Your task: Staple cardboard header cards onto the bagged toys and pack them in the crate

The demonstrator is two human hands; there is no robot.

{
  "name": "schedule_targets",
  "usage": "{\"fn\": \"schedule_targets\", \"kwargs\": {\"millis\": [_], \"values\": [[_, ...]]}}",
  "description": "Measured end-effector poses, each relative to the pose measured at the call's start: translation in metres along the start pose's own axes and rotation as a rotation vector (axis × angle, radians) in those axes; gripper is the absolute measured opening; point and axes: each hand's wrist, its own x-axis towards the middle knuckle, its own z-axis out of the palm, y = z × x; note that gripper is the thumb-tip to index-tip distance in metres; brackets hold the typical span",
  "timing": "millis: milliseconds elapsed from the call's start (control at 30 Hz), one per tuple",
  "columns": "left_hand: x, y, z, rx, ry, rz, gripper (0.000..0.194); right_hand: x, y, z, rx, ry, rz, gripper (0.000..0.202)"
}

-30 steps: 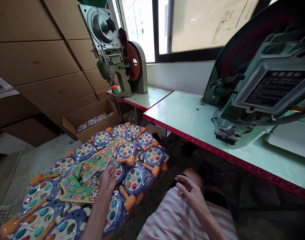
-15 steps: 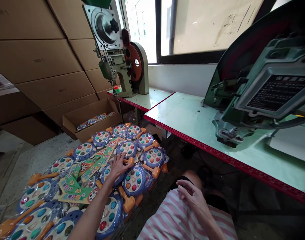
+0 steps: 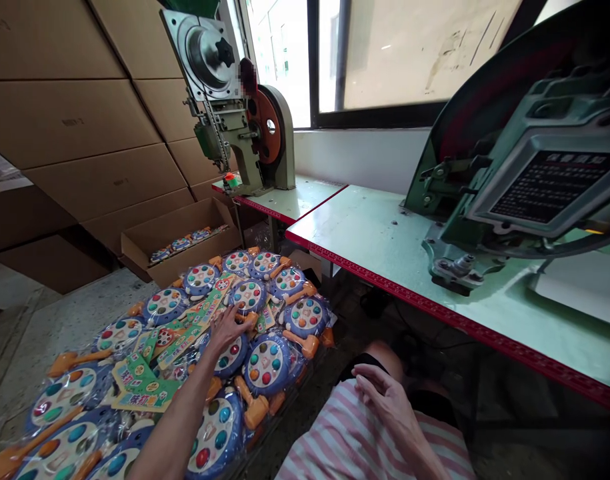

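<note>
My left hand [image 3: 228, 331] is closed on the near edge of a bagged whack-a-mole toy [image 3: 248, 296], round and blue with coloured domes. Its thumb and fingers are about the toy's orange hammer [image 3: 247, 323]. Under and around it lie several similar bagged toys [image 3: 267, 363], each in clear film with an orange hammer. Green and yellow printed header cards [image 3: 143, 381] lie among them, left of my hand. My right hand [image 3: 385, 397] hovers at or rests on my striped clothing over my lap, fingers loosely stretched and apart from the thumb, holding nothing.
A green-topped table [image 3: 355, 217] with a red edge runs along the right. A riveting-type machine [image 3: 235, 100] stands at its far end, another machine [image 3: 535, 173] at right. An open carton [image 3: 179, 230] holds more toys. Stacked cartons [image 3: 59, 133] line the left.
My left hand and the toy in it have shifted slightly left, showing more of a card beside it. The view has moved a little. My right hand stays put.
</note>
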Motion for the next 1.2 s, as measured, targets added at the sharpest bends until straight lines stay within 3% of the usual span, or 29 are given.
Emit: {"fn": "schedule_targets", "kwargs": {"millis": [200,367,567,700,800,900,1067,1133,1200], "values": [[0.020,0.006,-0.004,0.060,0.005,-0.004,0.087,0.000,-0.004,0.003,-0.006,0.005,0.001,0.051],[0.042,0.015,0.009,0.120,-0.049,0.022,0.095,-0.004,-0.016,0.005,-0.046,0.024,0.022,0.053],[0.040,0.008,0.018,0.157,-0.079,-0.012,0.094,-0.008,-0.013,-0.001,-0.105,0.009,0.029,0.050],[0.033,0.017,0.015,0.133,-0.033,-0.004,0.089,-0.006,-0.002,-0.003,-0.059,-0.008,0.044,0.049],[0.007,0.040,0.020,0.087,0.070,0.057,0.076,-0.005,-0.002,-0.004,-0.018,-0.018,0.049,0.050],[-0.045,0.074,0.038,0.014,0.141,0.217,0.061,-0.005,-0.012,-0.012,-0.018,-0.012,0.013,0.053],[-0.142,0.139,0.075,-0.144,0.064,0.547,0.032,-0.007,-0.052,-0.048,-0.113,0.090,-0.112,0.054],[-0.168,0.159,0.083,-0.266,-0.014,0.657,0.029,-0.012,-0.081,-0.072,-0.189,0.193,-0.216,0.051],[-0.182,0.173,0.087,-0.371,-0.099,0.683,0.027,-0.017,-0.118,-0.106,-0.306,0.361,-0.353,0.047]]}}
